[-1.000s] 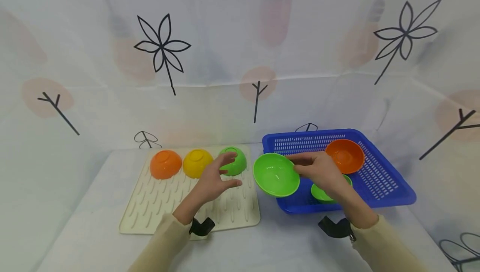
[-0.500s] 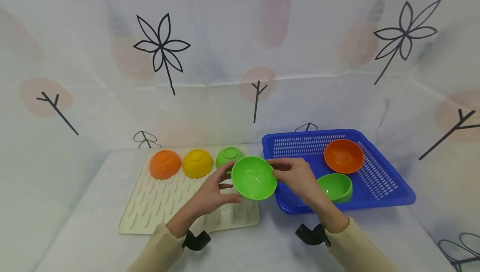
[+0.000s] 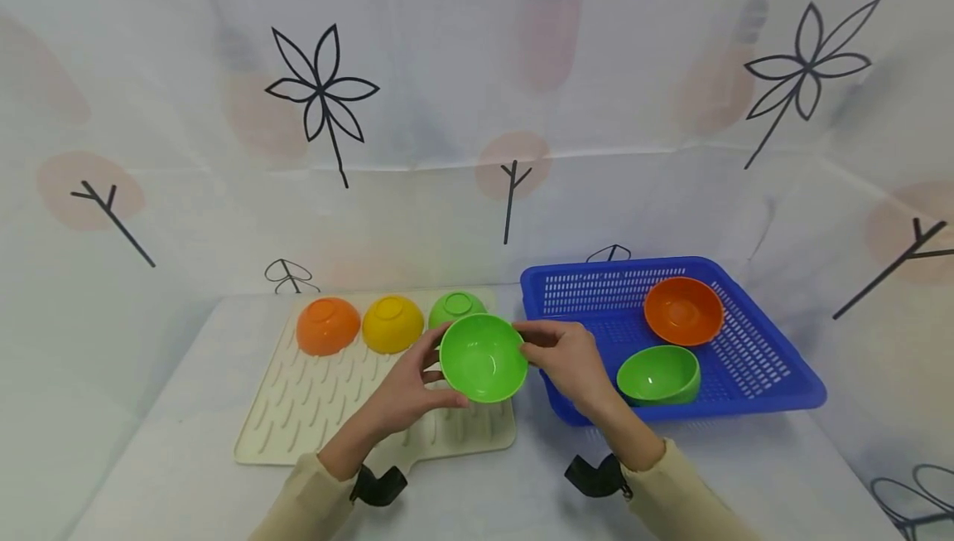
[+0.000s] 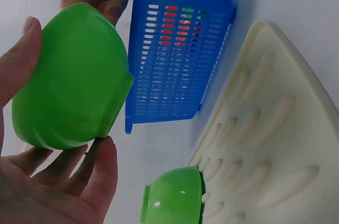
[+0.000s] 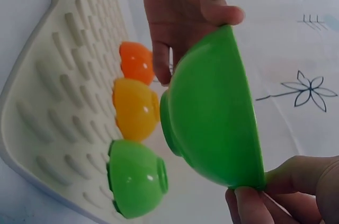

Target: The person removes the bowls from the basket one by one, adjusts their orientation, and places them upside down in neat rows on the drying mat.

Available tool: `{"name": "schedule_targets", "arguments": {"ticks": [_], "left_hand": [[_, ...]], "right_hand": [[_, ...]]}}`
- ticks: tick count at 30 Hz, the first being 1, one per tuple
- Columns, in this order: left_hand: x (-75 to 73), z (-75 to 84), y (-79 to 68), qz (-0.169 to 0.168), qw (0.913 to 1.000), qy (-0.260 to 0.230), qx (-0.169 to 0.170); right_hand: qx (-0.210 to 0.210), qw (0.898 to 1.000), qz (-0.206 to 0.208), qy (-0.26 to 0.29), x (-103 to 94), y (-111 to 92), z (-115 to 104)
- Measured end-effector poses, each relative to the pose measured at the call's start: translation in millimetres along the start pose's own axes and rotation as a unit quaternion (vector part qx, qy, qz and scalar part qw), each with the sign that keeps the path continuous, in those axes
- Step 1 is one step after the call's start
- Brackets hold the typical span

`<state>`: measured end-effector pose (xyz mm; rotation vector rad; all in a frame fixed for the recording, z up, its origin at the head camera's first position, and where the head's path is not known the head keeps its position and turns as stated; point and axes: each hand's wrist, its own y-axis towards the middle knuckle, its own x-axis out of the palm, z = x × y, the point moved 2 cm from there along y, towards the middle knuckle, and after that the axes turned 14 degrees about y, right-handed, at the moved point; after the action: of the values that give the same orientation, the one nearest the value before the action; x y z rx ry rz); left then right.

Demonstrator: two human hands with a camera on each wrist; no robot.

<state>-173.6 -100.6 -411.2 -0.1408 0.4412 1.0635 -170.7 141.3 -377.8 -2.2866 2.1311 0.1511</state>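
Note:
A green bowl (image 3: 483, 359) is held up between both hands, its inside turned toward the head camera. On its left side, my left hand (image 3: 402, 390) grips it, the thumb at the rim and the fingers around the outside, as the left wrist view shows. At the opposite side, my right hand (image 5: 299, 189) pinches the rim between thumb and fingers. Behind the held bowl, a second green bowl (image 5: 136, 179) lies upside down on a cream drying mat (image 3: 328, 408). Beside it on the mat are an upturned yellow bowl (image 3: 392, 326) and an upturned orange bowl (image 3: 328, 327).
A blue plastic basket (image 3: 775, 379) stands on the right side of the white-covered table. Inside it are an orange bowl (image 3: 683, 311) and a tilted green bowl (image 3: 659, 375). A patterned white cloth (image 3: 417, 226) hangs behind the table.
My right hand has carried the green bowl leftward from in front of the basket. The left hand, earlier apart from it, now grips its left side.

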Motion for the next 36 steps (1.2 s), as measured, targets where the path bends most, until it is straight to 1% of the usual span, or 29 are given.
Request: {"name": "schedule_targets", "arguments": {"ticks": [3,8,12,15,21,25,30,36], "left_hand": [[-2.3,-0.7,-1.2,0.0,1.0,0.004,0.006],[-3.9,-0.9,-1.4,-0.001,0.9993,0.007,0.036],[-3.6,-1.1,-1.3,0.001,0.9985,0.003,0.055],[-3.6,-0.8,-1.6,0.003,0.9982,0.006,0.06],[-4.8,-1.6,-1.8,0.006,0.9978,0.02,0.062],[-5.5,-6.6,-0.8,0.008,0.9984,0.021,0.052],[-7.3,-13.5,-0.2,0.015,0.9992,0.013,0.035],[-8.9,-18.2,-1.6,0.022,0.9993,-0.007,0.03]], "right_hand": [[-0.009,1.0,0.0,-0.004,2.7,-1,1],[-0.024,0.999,0.004,-0.033,5.0,-2,0],[-0.025,0.998,0.008,-0.062,6.1,-3,-1],[-0.026,0.997,0.01,-0.067,6.6,-3,0],[-0.031,0.998,0.018,-0.045,6.6,-5,2],[-0.026,0.999,0.03,-0.021,6.6,-6,3],[-0.019,0.999,0.04,0.005,7.5,-9,3],[-0.015,0.998,0.048,0.04,9.1,-13,2]]}}
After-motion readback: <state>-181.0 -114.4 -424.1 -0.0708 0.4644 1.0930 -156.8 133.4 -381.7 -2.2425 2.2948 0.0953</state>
